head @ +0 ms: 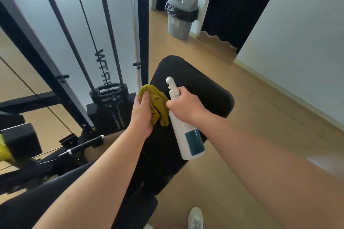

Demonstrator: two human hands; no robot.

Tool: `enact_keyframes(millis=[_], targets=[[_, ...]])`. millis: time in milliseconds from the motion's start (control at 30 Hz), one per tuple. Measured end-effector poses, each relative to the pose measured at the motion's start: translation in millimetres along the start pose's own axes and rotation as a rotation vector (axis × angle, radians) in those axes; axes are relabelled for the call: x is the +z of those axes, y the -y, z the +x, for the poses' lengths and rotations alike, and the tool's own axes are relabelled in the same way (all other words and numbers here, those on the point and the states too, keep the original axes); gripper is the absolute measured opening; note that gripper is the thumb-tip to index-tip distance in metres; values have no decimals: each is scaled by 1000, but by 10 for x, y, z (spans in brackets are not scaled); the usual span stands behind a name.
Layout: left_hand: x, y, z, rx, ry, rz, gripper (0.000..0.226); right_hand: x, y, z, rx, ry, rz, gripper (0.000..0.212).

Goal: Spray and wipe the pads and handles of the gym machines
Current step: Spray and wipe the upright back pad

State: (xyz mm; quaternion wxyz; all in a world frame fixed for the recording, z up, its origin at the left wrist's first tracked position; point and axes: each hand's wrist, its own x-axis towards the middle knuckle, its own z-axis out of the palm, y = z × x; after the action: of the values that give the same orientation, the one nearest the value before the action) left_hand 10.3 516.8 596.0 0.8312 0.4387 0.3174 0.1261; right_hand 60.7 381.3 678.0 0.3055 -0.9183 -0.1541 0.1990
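The spray bottle (pixel 186 132) is gripped in the right hand (pixel 186 104) above the black seat pad (pixel 204 87), and the yellow cloth (pixel 156 102) is clutched in the left hand (pixel 142 111). The spraying step seems to be in hand; a trigger squeeze at the pad is called for next.

Cloth (pixel 156 104): plain olive-yellow.
Spray bottle (pixel 183 126): white body and white nozzle, with a dark teal rectangular label (pixel 194 143) near its base.
Pad (pixel 195 83): solid black.
Machine frame (pixel 50 72), left: black. The panel (pixel 119 15) behind it is pale grey-white with black lettering.
Weight stack (pixel 104 115): black, with a column of small white markings.
Bar (pixel 83 145), near left: black with white rings.
Bin (pixel 181 16), far: grey with pale lettering and a black liner.
Floor (pixel 260 117): light tan wood grain.
Wall (pixel 307 42), right: white.
Curtain (pixel 232 5), far: black.
Shoe (pixel 195 217), near: white.
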Motion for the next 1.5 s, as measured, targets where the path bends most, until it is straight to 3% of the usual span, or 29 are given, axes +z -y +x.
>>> enact_keyframes(millis=[200, 700, 867, 933, 1100, 1300, 1500], targets=[[-30, -88, 35, -3, -34, 11, 27, -7, 365, 286, 5, -51, -22, 52], [36, 7, -88, -69, -15, 35, 47, -74, -79, -241, 44, -150, -40, 44], [92, 49, -194, -79, -1, 59, 67, -147, -225, -408, 72, -118, -15, 47], [128, 109, -261, -56, -11, 85, 70, -183, -267, -458, 64, -122, -18, 42], [339, 223, -507, 83, -30, 153, 49, -341, -476, -634, 58, -83, 10, 45], [691, 451, -837, 242, 2, 261, 45, -517, -863, -882, -7, -46, 35, 38], [1015, 697, -1182, 348, -68, 256, 38, -684, -1234, -1101, -26, 11, 114, 36]])
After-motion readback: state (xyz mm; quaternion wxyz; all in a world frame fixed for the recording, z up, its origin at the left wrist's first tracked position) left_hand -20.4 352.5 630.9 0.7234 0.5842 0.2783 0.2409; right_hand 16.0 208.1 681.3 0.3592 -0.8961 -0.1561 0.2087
